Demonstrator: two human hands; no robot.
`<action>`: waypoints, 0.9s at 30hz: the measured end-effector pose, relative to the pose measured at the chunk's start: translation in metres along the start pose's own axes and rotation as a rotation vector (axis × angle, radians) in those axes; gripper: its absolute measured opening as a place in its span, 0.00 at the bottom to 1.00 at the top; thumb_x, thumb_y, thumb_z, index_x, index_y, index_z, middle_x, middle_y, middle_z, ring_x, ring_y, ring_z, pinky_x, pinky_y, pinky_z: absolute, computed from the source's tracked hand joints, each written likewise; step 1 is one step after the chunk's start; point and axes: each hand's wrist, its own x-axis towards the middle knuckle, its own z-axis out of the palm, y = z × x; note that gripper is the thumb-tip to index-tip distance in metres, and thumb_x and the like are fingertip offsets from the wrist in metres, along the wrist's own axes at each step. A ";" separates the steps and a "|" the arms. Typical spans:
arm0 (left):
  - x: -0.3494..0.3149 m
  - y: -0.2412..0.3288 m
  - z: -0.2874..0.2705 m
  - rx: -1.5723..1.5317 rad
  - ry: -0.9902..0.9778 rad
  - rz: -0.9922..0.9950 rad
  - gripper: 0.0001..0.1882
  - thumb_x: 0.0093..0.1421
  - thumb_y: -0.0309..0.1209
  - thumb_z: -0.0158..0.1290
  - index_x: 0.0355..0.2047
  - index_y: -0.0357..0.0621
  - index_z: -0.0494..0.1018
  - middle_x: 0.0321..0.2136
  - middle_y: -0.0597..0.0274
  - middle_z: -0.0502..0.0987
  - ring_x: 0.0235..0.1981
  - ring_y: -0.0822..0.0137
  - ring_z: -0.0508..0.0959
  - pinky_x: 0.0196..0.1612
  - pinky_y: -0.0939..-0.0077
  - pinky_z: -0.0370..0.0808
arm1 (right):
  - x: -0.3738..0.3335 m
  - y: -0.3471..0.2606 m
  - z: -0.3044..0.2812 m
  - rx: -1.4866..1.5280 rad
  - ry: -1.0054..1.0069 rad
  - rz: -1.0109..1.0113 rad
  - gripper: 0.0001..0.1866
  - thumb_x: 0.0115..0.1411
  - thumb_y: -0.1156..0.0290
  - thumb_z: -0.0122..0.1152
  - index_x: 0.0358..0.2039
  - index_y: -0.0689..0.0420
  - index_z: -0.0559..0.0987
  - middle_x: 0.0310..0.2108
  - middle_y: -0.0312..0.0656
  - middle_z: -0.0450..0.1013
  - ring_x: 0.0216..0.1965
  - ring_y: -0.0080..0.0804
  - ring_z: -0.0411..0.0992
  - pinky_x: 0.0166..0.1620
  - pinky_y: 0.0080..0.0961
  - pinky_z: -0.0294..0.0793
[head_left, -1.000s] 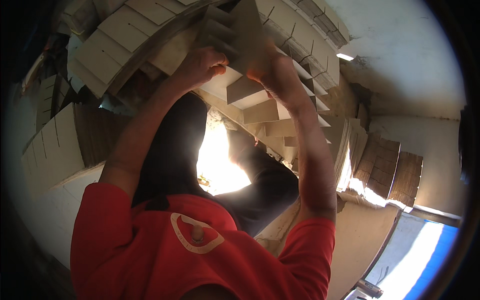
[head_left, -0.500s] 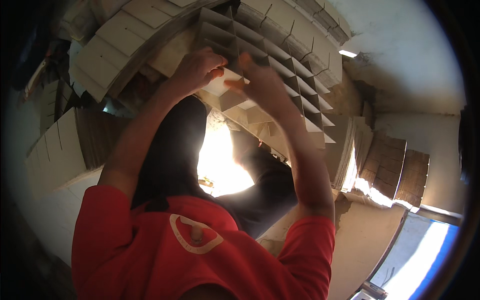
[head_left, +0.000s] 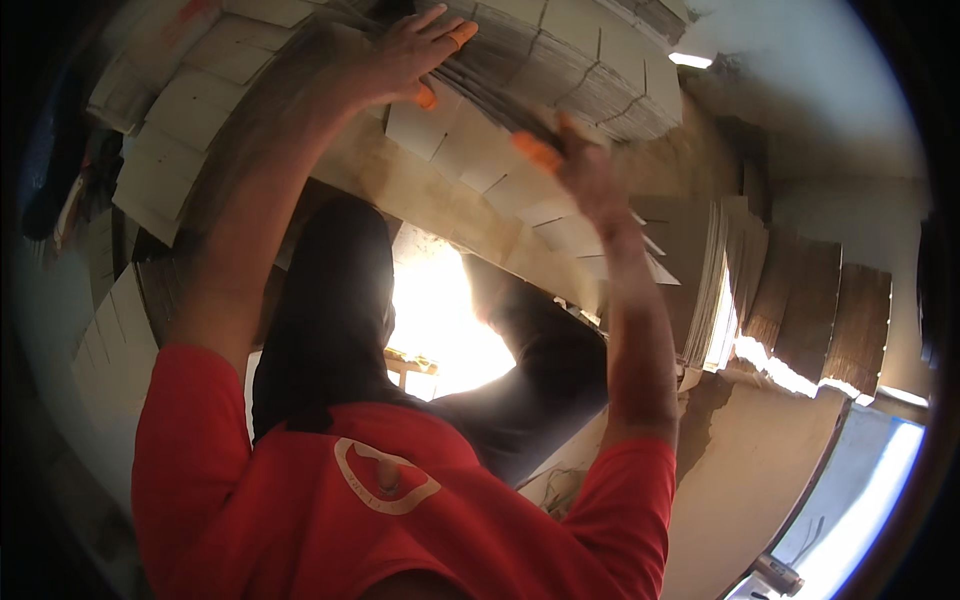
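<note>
A grey-white cardboard divider [head_left: 465, 150] lies folded down on the bench, its slotted strips slanting from upper left to lower right. At its upper left end, my left hand [head_left: 405, 60] is spread with fingers apart, and orange covers show on some fingertips. My right hand [head_left: 588, 170] is over the right part of the divider. It also has orange-covered fingertips, but motion blurs it, so its grip on the strips cannot be made out.
Stacks of slotted card strips [head_left: 590, 65] stand behind the divider, with more card [head_left: 190, 120] at the left. Bundled brown card [head_left: 790, 300] stands at the right. My knees are under the bench edge [head_left: 450, 215], with bright light between them.
The divider stood open as a grid of cells and is now folded down flat. My left hand has moved up and spread its fingers; my right hand has shifted right.
</note>
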 end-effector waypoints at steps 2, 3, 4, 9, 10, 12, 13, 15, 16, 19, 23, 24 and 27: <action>0.015 0.001 -0.001 -0.030 -0.109 0.022 0.49 0.46 0.25 0.62 0.66 0.50 0.49 0.67 0.69 0.49 0.69 0.57 0.45 0.68 0.61 0.50 | -0.012 0.000 0.022 -0.133 0.142 -0.075 0.28 0.55 0.48 0.62 0.42 0.61 0.72 0.24 0.53 0.75 0.30 0.51 0.76 0.32 0.40 0.73; 0.018 0.003 -0.002 0.011 -0.145 0.002 0.46 0.47 0.26 0.61 0.66 0.53 0.51 0.66 0.71 0.52 0.69 0.57 0.46 0.68 0.60 0.49 | -0.017 0.003 0.033 -0.198 0.209 -0.119 0.25 0.55 0.52 0.63 0.43 0.60 0.72 0.23 0.52 0.75 0.30 0.51 0.76 0.32 0.40 0.73; 0.022 -0.001 -0.001 -0.032 -0.166 0.033 0.43 0.47 0.26 0.60 0.64 0.52 0.55 0.64 0.68 0.56 0.67 0.56 0.49 0.66 0.60 0.52 | -0.016 0.005 0.036 -0.209 0.185 -0.089 0.23 0.54 0.55 0.64 0.40 0.60 0.72 0.23 0.52 0.75 0.30 0.51 0.75 0.32 0.41 0.72; 0.036 0.016 -0.029 0.018 -0.435 -0.110 0.25 0.47 0.30 0.61 0.48 0.46 0.74 0.43 0.56 0.77 0.52 0.55 0.71 0.50 0.60 0.69 | -0.009 0.017 0.039 -0.238 0.228 -0.128 0.13 0.53 0.65 0.64 0.31 0.58 0.71 0.23 0.52 0.74 0.28 0.52 0.74 0.30 0.44 0.71; 0.029 0.022 -0.034 0.051 -0.374 -0.071 0.21 0.47 0.30 0.61 0.44 0.45 0.76 0.39 0.56 0.78 0.48 0.56 0.73 0.47 0.61 0.71 | -0.011 0.012 0.035 -0.240 0.238 -0.136 0.13 0.52 0.65 0.64 0.30 0.58 0.71 0.23 0.52 0.75 0.28 0.52 0.74 0.30 0.45 0.71; 0.011 0.037 -0.048 0.123 -0.252 0.002 0.14 0.46 0.29 0.61 0.37 0.44 0.79 0.30 0.55 0.79 0.41 0.56 0.76 0.41 0.62 0.73 | -0.025 0.000 0.027 -0.246 0.257 -0.158 0.13 0.52 0.65 0.65 0.30 0.58 0.71 0.23 0.51 0.75 0.27 0.53 0.74 0.30 0.45 0.70; 0.002 0.041 -0.061 0.135 -0.203 0.020 0.13 0.46 0.28 0.60 0.36 0.44 0.78 0.32 0.56 0.79 0.41 0.57 0.76 0.41 0.63 0.74 | -0.032 -0.015 0.018 -0.280 0.236 -0.087 0.10 0.53 0.68 0.62 0.32 0.58 0.73 0.27 0.50 0.75 0.29 0.50 0.75 0.32 0.43 0.72; -0.016 0.058 -0.097 0.146 -0.121 0.069 0.12 0.46 0.27 0.59 0.34 0.43 0.77 0.35 0.57 0.78 0.41 0.59 0.76 0.40 0.65 0.75 | -0.055 -0.036 -0.004 -0.402 0.428 -0.129 0.13 0.54 0.72 0.59 0.41 0.57 0.75 0.36 0.50 0.74 0.38 0.46 0.74 0.42 0.41 0.71; -0.024 0.066 -0.109 0.145 0.003 0.101 0.13 0.45 0.24 0.58 0.34 0.42 0.77 0.35 0.57 0.77 0.40 0.58 0.76 0.39 0.64 0.74 | -0.065 -0.037 -0.013 -0.493 0.643 -0.239 0.17 0.54 0.73 0.59 0.47 0.57 0.74 0.43 0.50 0.73 0.45 0.45 0.73 0.48 0.42 0.69; -0.048 0.073 -0.141 0.206 0.357 0.135 0.17 0.44 0.18 0.56 0.38 0.40 0.75 0.39 0.55 0.75 0.38 0.56 0.76 0.37 0.64 0.75 | -0.092 -0.049 -0.046 -0.694 0.932 -0.364 0.24 0.56 0.72 0.58 0.55 0.55 0.70 0.54 0.47 0.67 0.58 0.43 0.63 0.60 0.47 0.58; -0.072 0.045 -0.151 0.424 0.593 -0.121 0.20 0.48 0.19 0.56 0.44 0.39 0.72 0.45 0.54 0.74 0.44 0.54 0.75 0.39 0.65 0.76 | -0.130 -0.028 -0.065 -0.755 0.906 -0.169 0.25 0.59 0.68 0.57 0.58 0.56 0.67 0.57 0.47 0.65 0.61 0.43 0.60 0.60 0.49 0.57; -0.075 0.032 -0.148 0.464 0.609 -0.220 0.21 0.49 0.20 0.56 0.46 0.39 0.71 0.47 0.54 0.74 0.46 0.54 0.75 0.40 0.65 0.76 | -0.141 -0.012 -0.069 -0.795 0.853 -0.087 0.26 0.60 0.67 0.57 0.58 0.56 0.66 0.57 0.47 0.65 0.61 0.44 0.60 0.60 0.49 0.57; -0.083 -0.025 -0.135 0.713 0.389 -0.516 0.20 0.52 0.21 0.54 0.47 0.38 0.68 0.46 0.52 0.73 0.46 0.52 0.74 0.40 0.63 0.76 | -0.173 0.058 -0.064 -0.945 0.664 0.193 0.30 0.59 0.61 0.58 0.60 0.57 0.63 0.56 0.47 0.65 0.59 0.48 0.61 0.58 0.49 0.59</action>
